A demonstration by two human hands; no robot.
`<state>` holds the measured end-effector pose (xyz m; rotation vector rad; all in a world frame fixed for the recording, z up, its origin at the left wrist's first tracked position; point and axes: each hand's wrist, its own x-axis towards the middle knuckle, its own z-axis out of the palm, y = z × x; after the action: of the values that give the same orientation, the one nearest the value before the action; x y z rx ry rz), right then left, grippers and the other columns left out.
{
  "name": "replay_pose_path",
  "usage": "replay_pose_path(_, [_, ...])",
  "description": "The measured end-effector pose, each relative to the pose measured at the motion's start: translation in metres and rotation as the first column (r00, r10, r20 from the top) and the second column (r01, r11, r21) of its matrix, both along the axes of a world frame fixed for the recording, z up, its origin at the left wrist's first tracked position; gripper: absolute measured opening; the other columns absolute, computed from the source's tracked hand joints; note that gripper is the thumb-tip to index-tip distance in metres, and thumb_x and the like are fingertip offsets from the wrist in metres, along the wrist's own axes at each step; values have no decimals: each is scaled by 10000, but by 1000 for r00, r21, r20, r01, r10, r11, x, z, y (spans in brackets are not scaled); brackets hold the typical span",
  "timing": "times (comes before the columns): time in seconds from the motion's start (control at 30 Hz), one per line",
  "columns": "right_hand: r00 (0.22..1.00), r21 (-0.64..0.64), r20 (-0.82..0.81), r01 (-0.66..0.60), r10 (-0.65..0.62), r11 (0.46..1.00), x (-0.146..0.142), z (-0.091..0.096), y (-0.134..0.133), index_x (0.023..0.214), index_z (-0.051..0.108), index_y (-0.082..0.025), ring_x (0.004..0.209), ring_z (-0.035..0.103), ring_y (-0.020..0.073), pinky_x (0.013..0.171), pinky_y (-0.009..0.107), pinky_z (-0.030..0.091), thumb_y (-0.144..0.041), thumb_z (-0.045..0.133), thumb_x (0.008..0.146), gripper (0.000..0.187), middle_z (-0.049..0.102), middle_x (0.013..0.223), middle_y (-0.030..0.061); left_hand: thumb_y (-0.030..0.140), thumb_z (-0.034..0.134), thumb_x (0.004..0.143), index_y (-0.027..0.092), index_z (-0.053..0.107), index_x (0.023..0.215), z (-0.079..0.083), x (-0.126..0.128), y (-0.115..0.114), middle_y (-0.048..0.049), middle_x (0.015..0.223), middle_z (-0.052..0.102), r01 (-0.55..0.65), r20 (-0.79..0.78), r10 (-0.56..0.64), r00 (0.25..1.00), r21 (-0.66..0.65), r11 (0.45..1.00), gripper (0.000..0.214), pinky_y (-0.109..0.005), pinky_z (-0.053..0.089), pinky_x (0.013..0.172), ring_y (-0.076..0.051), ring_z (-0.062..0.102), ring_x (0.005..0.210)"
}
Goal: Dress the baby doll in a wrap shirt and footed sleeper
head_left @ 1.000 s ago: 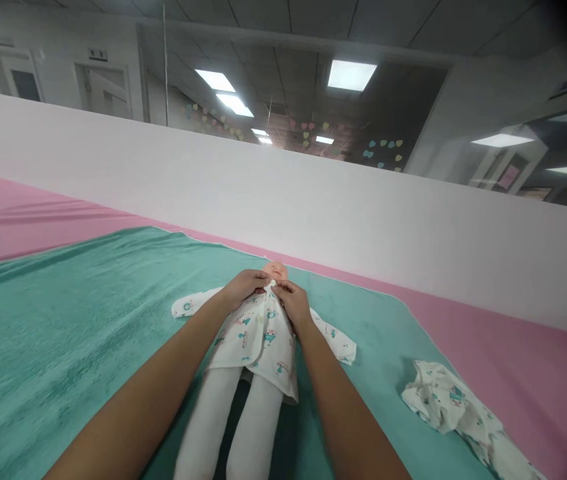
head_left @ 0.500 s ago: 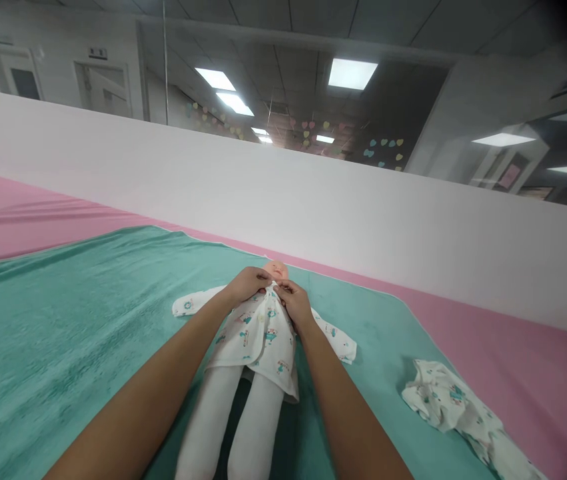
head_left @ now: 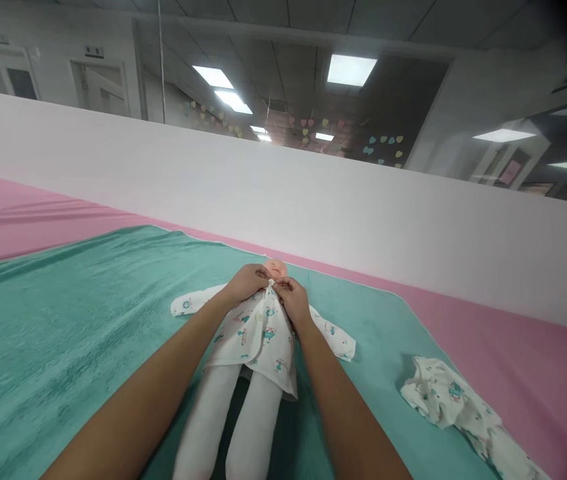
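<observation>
A baby doll [head_left: 276, 268] lies on its back, its head away from me and its white legs [head_left: 252, 427] toward me. It wears a white printed baby shirt [head_left: 253, 333], with both sleeves spread out to the sides. At the neckline my left hand [head_left: 249, 281] pinches the shirt's edge from the left. My right hand [head_left: 293, 299] grips the same front edge from the right, fingertips close to the left ones. The collar is drawn up slightly between them. Any fastener under the fingertips is too small to make out.
A green blanket [head_left: 88, 333] lies under the doll, over a pink sheet [head_left: 528, 347]. At the right is a crumpled white printed garment [head_left: 458, 400]. Behind stands a low white wall [head_left: 283, 193] with glass above it.
Both hands stay at the shirt's collar with hardly any movement. The whole view has shifted very slightly; the doll and the crumpled garment lie as before.
</observation>
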<state>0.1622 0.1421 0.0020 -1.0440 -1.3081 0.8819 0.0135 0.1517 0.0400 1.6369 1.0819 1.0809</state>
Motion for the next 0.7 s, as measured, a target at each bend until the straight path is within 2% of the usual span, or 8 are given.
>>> replay_pose_path(0.1, [1000,8,14,0,-1,1000,0,0,0,774,626,-183,508,455,103,478,225,367,-378,652,649,234,579,669,-16,192,579,630,148,614,813,-2,-1,1,2,661,605,9,-62,-6,998,55,998,191,-193,338,484,-96,508,539])
replay_pose_path(0.27, [999,42,31,18,-20,999,2,1,-2,757,651,-193,674,529,141,597,235,407,-394,613,707,210,617,726,-1,198,586,620,159,637,760,1,2,-1,-13,746,645,83,-172,-56,984,155,984,154,-232,416,637,-157,589,736])
replay_pose_path(0.47, [1000,17,2,-25,25,1000,4,-4,0,777,639,-194,521,448,114,492,225,365,-416,581,727,235,515,567,-40,221,577,632,158,665,824,1,3,-1,-26,793,663,-6,-159,30,987,150,989,220,-246,427,668,-173,601,773])
replay_pose_path(0.7, [1000,19,-4,-31,31,999,3,-6,4,816,625,-183,470,425,101,468,225,352,-404,603,699,251,503,545,-51,240,549,663,169,683,832,0,0,3,-25,798,670,0,-259,66,964,247,969,227,-261,428,687,-180,595,763])
